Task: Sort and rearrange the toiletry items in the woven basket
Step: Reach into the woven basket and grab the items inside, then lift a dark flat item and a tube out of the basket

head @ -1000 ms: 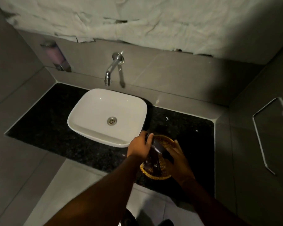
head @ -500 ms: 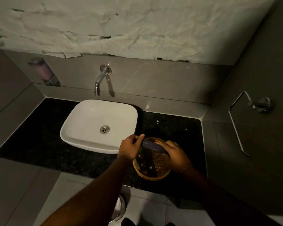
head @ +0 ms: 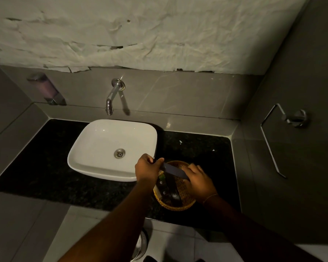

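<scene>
A round woven basket (head: 182,206) sits on the black granite counter right of the sink. Several dark toiletry tubes (head: 168,191) lie inside it along its left half. Across the basket's top I hold a long, flat dark packet (head: 173,170). My left hand (head: 147,170) pinches its left end at the basket's left rim. My right hand (head: 198,180) grips its right end over the basket's right side and hides part of the weave.
A white vessel sink (head: 112,148) stands just left of the basket, under a chrome wall tap (head: 114,95). A soap dispenser (head: 45,88) hangs at the far left wall, a towel ring (head: 284,125) on the right wall. A metal bin (head: 140,246) stands below the counter.
The camera tilted up, so basket and hands sit lower in the frame. The dark packet has turned from steeply slanted to nearly level across the basket, and both hands now hold its ends.
</scene>
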`<state>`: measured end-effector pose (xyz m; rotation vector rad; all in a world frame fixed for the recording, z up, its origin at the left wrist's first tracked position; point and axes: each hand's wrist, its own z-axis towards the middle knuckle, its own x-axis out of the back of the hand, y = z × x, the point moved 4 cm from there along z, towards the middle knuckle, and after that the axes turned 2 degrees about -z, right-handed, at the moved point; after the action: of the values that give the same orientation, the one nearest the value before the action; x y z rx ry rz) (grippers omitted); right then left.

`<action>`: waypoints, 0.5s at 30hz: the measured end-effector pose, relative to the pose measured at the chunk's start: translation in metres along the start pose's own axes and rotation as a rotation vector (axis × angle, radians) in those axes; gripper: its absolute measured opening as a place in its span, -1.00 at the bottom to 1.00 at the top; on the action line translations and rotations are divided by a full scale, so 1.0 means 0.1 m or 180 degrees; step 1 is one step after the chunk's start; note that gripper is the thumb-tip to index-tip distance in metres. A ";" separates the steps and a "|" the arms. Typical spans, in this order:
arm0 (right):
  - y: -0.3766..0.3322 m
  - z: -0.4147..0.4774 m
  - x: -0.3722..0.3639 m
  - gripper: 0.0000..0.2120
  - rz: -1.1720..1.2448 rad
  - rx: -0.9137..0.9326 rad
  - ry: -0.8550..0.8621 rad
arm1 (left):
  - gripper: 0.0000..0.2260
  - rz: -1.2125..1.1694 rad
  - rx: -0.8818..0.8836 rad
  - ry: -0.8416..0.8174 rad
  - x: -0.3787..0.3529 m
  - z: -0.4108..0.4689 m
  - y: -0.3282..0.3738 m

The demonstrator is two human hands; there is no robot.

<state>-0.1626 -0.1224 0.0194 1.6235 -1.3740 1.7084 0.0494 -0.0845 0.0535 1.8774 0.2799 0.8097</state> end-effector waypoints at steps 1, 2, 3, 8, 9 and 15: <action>-0.01 0.01 0.01 -0.50 0.0162 -0.0088 0.0036 | -0.68 -0.0097 -0.0208 -0.0039 -0.03 -0.02 0.04; -0.01 0.02 0.02 -0.49 0.0364 -0.0177 0.0112 | -0.71 -0.0295 -0.0320 -0.0150 -0.06 -0.05 0.07; -0.02 0.02 0.03 -0.49 0.0600 -0.0245 0.0221 | -0.69 -0.0567 -0.0348 -0.0290 -0.09 -0.07 0.11; -0.17 0.09 0.06 -0.48 0.1337 -0.0173 0.0538 | -0.51 -0.1381 0.0018 -0.0688 -0.22 -0.13 0.20; -0.21 0.10 0.06 -0.50 0.1451 -0.0170 0.0526 | -0.57 -0.1342 0.0042 -0.0740 -0.24 -0.14 0.20; -0.34 0.19 0.24 -0.80 0.3847 -0.1028 0.0201 | -0.64 -0.0365 -0.0844 -0.1278 -0.21 -0.22 0.39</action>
<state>-0.1306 -0.1319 0.0505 0.4760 -2.6965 1.8368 0.0135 -0.0970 0.0844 1.7089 0.0250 0.3590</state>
